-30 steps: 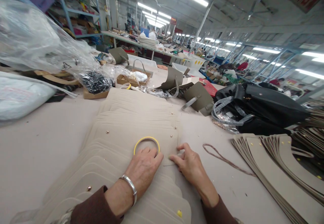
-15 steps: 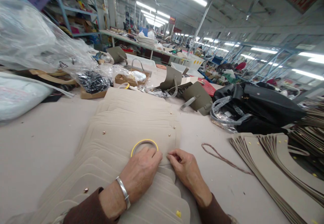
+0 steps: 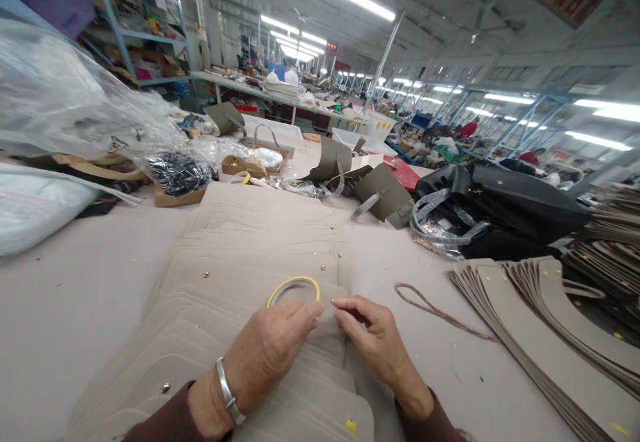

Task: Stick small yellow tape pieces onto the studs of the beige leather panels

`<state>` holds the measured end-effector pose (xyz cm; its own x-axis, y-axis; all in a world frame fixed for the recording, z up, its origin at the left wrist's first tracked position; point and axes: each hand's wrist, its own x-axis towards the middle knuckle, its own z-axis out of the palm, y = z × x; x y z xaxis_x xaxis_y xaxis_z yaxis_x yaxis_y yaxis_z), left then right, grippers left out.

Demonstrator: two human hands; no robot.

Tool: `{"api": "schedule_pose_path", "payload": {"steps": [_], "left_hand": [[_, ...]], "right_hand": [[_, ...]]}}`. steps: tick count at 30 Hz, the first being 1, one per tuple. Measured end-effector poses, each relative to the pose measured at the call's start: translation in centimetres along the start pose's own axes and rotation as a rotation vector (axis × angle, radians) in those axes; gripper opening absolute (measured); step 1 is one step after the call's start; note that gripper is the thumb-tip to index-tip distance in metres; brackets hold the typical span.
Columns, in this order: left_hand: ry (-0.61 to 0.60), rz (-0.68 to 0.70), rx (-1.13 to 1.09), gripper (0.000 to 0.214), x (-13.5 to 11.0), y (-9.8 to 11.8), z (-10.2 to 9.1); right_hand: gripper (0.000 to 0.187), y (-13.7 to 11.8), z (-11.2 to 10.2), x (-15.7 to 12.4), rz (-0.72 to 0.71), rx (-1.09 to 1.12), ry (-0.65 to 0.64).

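Stack: a fanned stack of beige leather bag panels (image 3: 250,262) with gold rivets is laid on the pale desk (image 3: 75,282), directly in front of the person.

Tape: a narrow roll of yellow tape (image 3: 293,290) is seen lying on the top panel, just beyond the left hand.

Left hand: the left hand (image 3: 265,355) is pressed on the panels, its fingers (image 3: 300,312) kept open and flat. A silver bangle (image 3: 227,392) is worn at the wrist.

Right hand: the right hand (image 3: 375,339) is placed at the top panel's edge, its fingers (image 3: 350,305) drawn narrowly together. Whether anything is pinched cannot be told.

Right side: a loop of twisted brown cord (image 3: 435,312) is left beside a fanned stack of curved beige leather pieces (image 3: 540,322).

Beyond: olive-green leather bag pieces (image 3: 383,192) and a black bag (image 3: 500,212) are placed farther along the desk, with clear plastic sheeting (image 3: 65,95) heaped to the left.
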<state>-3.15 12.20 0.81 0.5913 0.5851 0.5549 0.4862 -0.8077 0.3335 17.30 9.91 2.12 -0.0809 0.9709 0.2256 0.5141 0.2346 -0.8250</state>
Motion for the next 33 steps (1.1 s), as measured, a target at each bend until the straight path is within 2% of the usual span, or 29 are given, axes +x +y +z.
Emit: {"api": "schedule_pose_path", "payload": {"steps": [3, 8, 14, 17, 20, 25, 29, 31, 33], "left_hand": [[0.013, -0.002, -0.008, 0.037, -0.1, 0.0, 0.3], [-0.006, -0.016, 0.017, 0.035, -0.5, -0.2, 1.0], [-0.078, -0.079, -0.056, 0.017, -0.5, 0.0, 1.1], [-0.099, -0.12, -0.038, 0.022, -0.2, 0.3, 1.0], [-0.104, -0.131, -0.005, 0.025, 0.1, 0.4, 0.9], [0.012, -0.092, 0.024, 0.026, 0.3, 1.1, 0.9], [0.058, -0.074, 0.013, 0.023, 0.3, 1.7, 1.0], [0.001, -0.108, 0.075, 0.02, 0.3, 1.7, 1.0], [-0.142, -0.169, 0.174, 0.016, 0.5, 1.5, 1.0]], "right_hand": [[0.017, -0.7, 0.9, -0.1, -0.184, -0.013, -0.033], [0.018, -0.7, 2.2, -0.2, -0.423, -0.126, 0.017], [0.017, 0.2, 3.0, -0.4, -0.483, -0.263, 0.121], [0.017, 0.0, 3.0, -0.5, -0.467, -0.282, 0.163], [0.016, -0.6, 3.0, -0.6, -0.35, -0.224, 0.172], [0.014, -1.3, 3.3, -0.4, 0.151, 0.169, 0.097], [0.016, 0.0, 2.7, 0.3, 0.287, 0.221, 0.177], [0.022, 1.1, 2.0, 0.7, 0.367, 0.273, 0.173], [0.03, 2.0, 1.3, 1.0, 0.436, 0.352, 0.118]]}}
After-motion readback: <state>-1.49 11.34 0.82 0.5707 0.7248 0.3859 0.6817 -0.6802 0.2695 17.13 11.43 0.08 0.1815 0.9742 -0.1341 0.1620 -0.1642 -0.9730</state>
